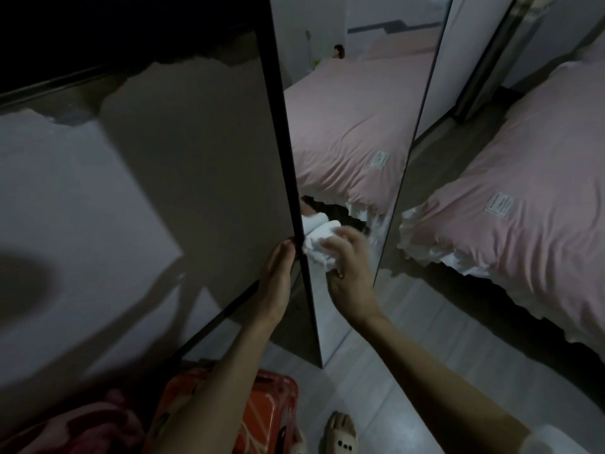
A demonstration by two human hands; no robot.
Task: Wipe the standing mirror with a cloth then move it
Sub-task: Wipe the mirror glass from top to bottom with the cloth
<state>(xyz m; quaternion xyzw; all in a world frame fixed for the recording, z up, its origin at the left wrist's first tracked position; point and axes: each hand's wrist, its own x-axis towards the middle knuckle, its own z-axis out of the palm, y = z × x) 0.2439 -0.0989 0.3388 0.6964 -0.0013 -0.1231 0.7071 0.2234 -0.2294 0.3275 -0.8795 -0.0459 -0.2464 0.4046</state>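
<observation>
- Right hand (pixel 348 257): fingers curled over a bunched white cloth (pixel 319 249), pressing it against the glass low on the standing mirror (pixel 347 126). The bunching gives a firm pad for rubbing; in my judgement the wiping step is in hand.
- Left hand (pixel 278 273): gripping the dark near edge of the frame, thumb side against the back panel, fingertips wrapped round the edge beside the cloth. The hold appears to brace the mirror against the push of the wiping hand.
- Standing mirror: upright on the pale floor (pixel 376 371), seen nearly edge-on, so the back panel faces left and the glass faces right. Its lower corner rests on the floor, just ahead of the person.
- Glass reflects the pink bed (pixel 523 178), which stands near on the right, with a strip of floor between.
- An orange patterned item (pixel 265 417) and a slipper (pixel 340 434) lie by the mirror's foot; likely obstacles when the mirror is moved.
</observation>
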